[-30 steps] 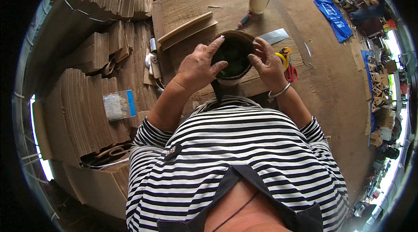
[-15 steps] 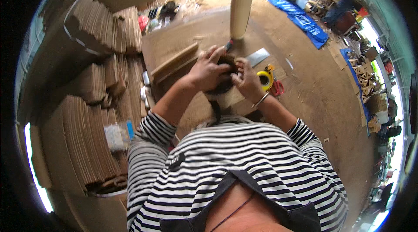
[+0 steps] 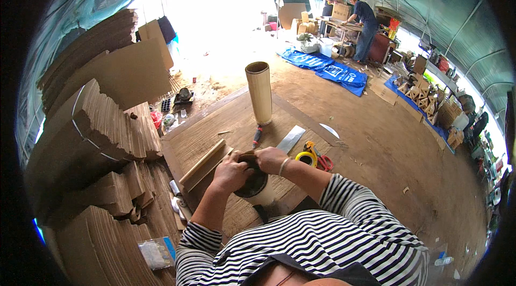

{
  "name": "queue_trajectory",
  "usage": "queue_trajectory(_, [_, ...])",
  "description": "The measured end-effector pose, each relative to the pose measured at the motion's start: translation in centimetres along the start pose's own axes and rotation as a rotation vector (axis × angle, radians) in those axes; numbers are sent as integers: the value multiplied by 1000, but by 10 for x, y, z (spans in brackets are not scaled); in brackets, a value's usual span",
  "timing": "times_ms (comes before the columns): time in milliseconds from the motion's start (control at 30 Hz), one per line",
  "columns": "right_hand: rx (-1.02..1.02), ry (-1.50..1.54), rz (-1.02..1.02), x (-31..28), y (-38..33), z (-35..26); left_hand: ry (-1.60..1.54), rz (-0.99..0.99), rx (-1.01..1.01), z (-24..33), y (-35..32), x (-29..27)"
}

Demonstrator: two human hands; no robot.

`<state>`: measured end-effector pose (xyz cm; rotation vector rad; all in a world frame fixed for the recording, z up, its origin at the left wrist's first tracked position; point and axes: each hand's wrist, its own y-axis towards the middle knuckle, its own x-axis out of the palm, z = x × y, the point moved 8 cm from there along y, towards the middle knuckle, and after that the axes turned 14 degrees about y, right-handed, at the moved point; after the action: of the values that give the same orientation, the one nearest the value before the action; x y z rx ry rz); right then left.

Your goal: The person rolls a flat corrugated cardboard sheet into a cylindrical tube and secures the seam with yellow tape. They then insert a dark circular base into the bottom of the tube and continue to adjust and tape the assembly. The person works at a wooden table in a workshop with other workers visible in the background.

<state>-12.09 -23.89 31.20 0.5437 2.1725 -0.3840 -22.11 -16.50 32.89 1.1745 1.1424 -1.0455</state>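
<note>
A short, wide tube (image 3: 262, 196), pale outside with a dark opening, stands upright on the wooden table in front of my chest. At its far side my left hand (image 3: 231, 172) is closed with bent fingers. My right hand (image 3: 271, 160), also closed, sits beside it. Between them is a brown strip (image 3: 247, 158) that both hands grip; whether it joins the tube is hidden by my fingers. Beyond my hands lies a screwdriver-like tool (image 3: 257, 135) with a red and dark handle. A tall pale tube (image 3: 259, 93) stands upright behind that tool.
The wooden table (image 3: 215, 149) carries long trough-like pieces (image 3: 204, 163) at left. A metal plate (image 3: 291, 139), yellow tape roll (image 3: 307, 157) and red-handled scissors (image 3: 324, 163) lie at right. Cardboard stacks (image 3: 102, 125) rise along my left. Two people work far off by a blue tarp (image 3: 328, 70).
The view has tilted up, bringing more of the tent and a second person into sight. My hands have drawn closer together and closed on the brown strip at the short tube.
</note>
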Motion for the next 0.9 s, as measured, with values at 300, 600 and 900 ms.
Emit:
queue_trajectory(300, [-40, -191, -136, 8, 36, 7, -382, 361, -159, -23, -9, -9])
queue_trajectory(600, [-68, -115, -120, -8, 78, -5, -273, 319, -532, -77, 13, 13])
queue_trajectory(900, [-423, -76, 76, -26, -16, 20, -65, 594, -404, 57, -26, -47])
